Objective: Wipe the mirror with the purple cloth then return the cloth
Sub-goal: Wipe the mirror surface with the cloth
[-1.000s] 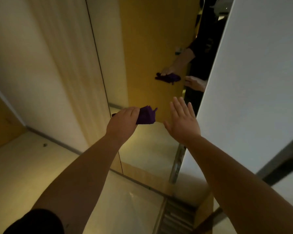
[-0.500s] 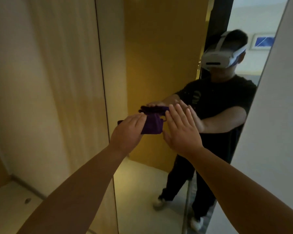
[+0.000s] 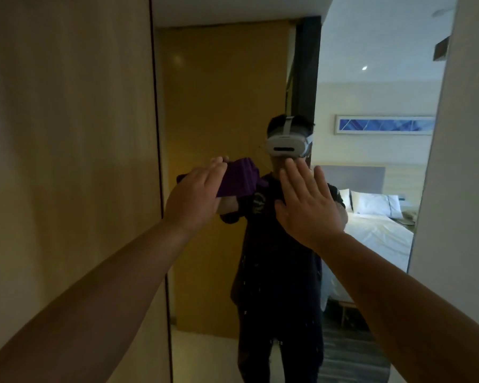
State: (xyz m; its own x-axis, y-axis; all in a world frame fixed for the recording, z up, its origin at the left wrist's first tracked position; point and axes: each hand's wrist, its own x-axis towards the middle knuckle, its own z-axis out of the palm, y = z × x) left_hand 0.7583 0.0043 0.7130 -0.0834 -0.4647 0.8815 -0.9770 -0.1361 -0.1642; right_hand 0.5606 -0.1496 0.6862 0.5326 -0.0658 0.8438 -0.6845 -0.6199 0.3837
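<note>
Pressing the purple cloth (image 3: 237, 178) flat against the mirror (image 3: 221, 92), the left hand (image 3: 194, 197) has fingers extended over the bunched cloth, palm on it. Cloth sits at chest height on the glass, left of centre. Right hand (image 3: 307, 205) is spread wide, fingers straight, palm toward the mirror, holding nothing; cannot tell if it touches the glass. Wooden panel (image 3: 67, 134) borders the mirror's left edge.
</note>
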